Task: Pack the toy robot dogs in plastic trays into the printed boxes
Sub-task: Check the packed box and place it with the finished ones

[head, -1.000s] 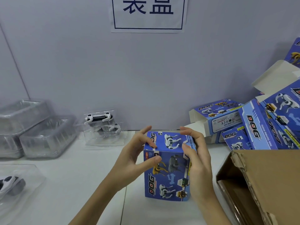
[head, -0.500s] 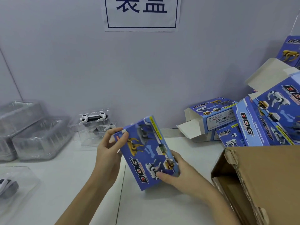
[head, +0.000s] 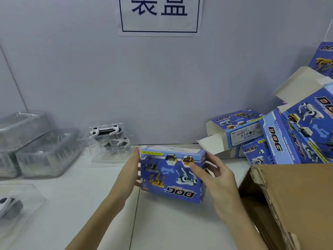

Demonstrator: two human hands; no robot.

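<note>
Head view: your left hand (head: 130,175) lies flat, fingers straight, against the blue printed box's (head: 173,175) left end; your right hand (head: 215,175) grips its right end, just above the tabletop (head: 176,224), beside the cardboard carton (head: 295,201).

A plain pale grey-lavender wall (head: 90,69) closes the scene behind a smooth white counter (head: 171,228), which has a thin dark seam running front to back. A white paper sign (head: 159,15) with dark blue characters in a blue border hangs high on it. At left, a slanting line marks where the wall meets a side panel (head: 7,91); the light is soft and even.
</note>
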